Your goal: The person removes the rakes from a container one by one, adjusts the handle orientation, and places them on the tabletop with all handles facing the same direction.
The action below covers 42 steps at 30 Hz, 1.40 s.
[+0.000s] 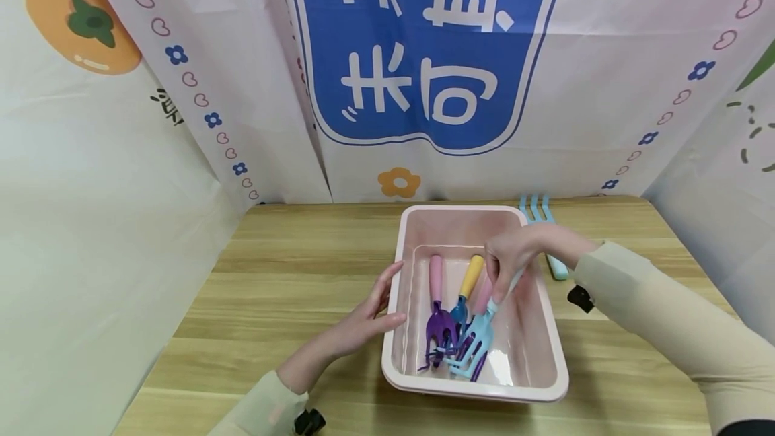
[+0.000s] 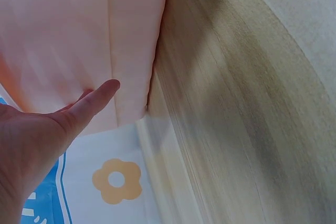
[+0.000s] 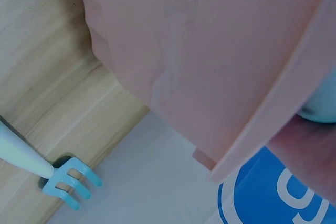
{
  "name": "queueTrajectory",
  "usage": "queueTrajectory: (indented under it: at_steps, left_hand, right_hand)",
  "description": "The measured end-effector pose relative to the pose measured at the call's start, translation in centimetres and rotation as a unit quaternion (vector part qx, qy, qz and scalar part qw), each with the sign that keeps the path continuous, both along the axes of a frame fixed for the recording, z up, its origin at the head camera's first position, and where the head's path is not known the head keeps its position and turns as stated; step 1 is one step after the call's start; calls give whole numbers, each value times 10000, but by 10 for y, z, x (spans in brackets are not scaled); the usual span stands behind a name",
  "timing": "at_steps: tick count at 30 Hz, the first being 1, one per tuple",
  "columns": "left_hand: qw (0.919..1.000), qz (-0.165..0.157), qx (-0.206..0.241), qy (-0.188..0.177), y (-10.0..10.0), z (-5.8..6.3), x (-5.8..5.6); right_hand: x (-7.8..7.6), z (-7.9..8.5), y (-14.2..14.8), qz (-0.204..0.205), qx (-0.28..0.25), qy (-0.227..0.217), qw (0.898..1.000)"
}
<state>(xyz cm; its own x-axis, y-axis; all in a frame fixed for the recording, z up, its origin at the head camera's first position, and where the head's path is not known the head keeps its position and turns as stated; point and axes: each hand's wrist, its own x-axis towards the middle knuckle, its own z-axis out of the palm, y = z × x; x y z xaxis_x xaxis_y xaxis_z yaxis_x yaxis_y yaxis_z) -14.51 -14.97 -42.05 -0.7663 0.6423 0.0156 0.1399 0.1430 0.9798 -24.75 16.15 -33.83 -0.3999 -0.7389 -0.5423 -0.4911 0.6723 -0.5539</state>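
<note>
A pink plastic bin stands on the table with several toy garden rakes inside. My right hand reaches over its right rim and grips the pale handle of a light blue rake, tines pointing down and left. This rake lies over other tools, partly hiding them. Beside it are a purple rake with a pink handle, a blue tool with a yellow handle, and another pink handle. My left hand rests with extended fingers against the bin's left side; the left wrist view shows the thumb near the outer wall.
Another light blue rake lies on the wooden table, right of the bin and partly behind my right forearm. A printed white sheet hangs behind the table's far edge, with more sheeting at both sides.
</note>
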Motion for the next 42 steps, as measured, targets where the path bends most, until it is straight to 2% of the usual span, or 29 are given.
queueTrajectory:
  at_steps: [5,11,15,22,29,42]
  left_hand:
    - [10000,-25,35,14,0,0,0]
    - [10000,-35,49,13,0,0,0]
    - [10000,-50,50,1,0,0,0]
    - [9999,-33,82,76,1,0,-1]
    - [10000,-30,42,-19,0,1,0]
    - [10000,-10,37,11,0,0,0]
  right_hand:
    - [1,2,0,-146,166,-191,9996]
    - [4,2,-1,-355,74,-438,9984]
    - [5,4,0,-276,-61,-564,9980]
    - [3,12,4,-282,-450,-591,9968]
    - [3,16,16,-337,-927,-237,9948]
    - [8,22,49,-353,-2207,-379,9740]
